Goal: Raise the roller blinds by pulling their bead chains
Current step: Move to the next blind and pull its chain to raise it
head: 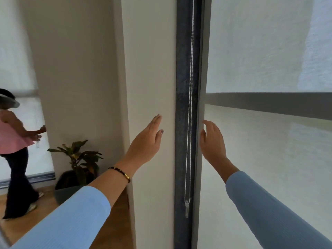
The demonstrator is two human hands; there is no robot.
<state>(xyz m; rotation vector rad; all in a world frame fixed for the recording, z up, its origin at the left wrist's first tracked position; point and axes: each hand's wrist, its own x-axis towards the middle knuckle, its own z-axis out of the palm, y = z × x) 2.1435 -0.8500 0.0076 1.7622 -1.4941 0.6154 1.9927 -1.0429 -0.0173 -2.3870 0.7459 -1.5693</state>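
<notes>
A white bead chain (190,97) hangs as a long loop in front of a dark window frame strip (181,87), ending low in a clear plastic weight (186,209). To its right a pale translucent roller blind (260,159) covers the window. My left hand (146,142) is raised flat, fingers together, just left of the chain over the white wall column. My right hand (212,141) is up on the other side, fingers slightly curled at the blind's left edge. Neither hand touches the chain; it hangs between them.
The white wall column (149,69) stands left of the frame. A potted plant (77,166) sits on the wooden floor behind it. Another person (14,151) in a pink top stands at a second lowered blind (30,123) at far left.
</notes>
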